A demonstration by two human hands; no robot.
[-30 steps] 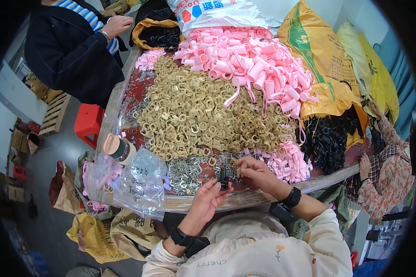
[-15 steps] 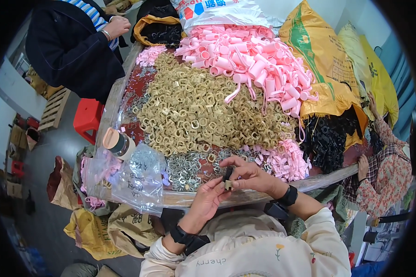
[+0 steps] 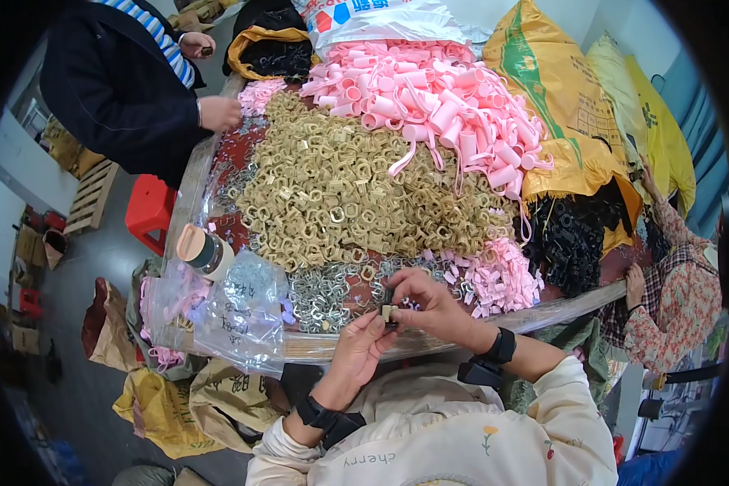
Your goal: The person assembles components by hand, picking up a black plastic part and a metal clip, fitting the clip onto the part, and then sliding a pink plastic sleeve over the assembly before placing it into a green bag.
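Note:
My left hand (image 3: 360,347) and my right hand (image 3: 431,311) meet at the table's near edge, fingertips closed on one small piece. It is a small tan plastic buckle part (image 3: 387,313) with a black part against it; the fingers hide much of both. Just beyond my hands lie loose silver metal rings (image 3: 320,290). Behind those spreads a large heap of tan buckle pieces (image 3: 340,190). A pile of small pink clips (image 3: 500,279) sits to the right of my right hand.
Pink cylinders with straps (image 3: 429,97) are heaped at the back. Black parts (image 3: 571,239) spill from a yellow sack (image 3: 563,89) at right. A bottle (image 3: 205,251) and a clear plastic bag (image 3: 243,312) stand left. Co-workers' hands (image 3: 219,113) are at the far left and right edge.
My hands have shifted slightly left, and the small piece has been turned between my fingers. At far left, the co-worker's hands have separated, one reaching to the table.

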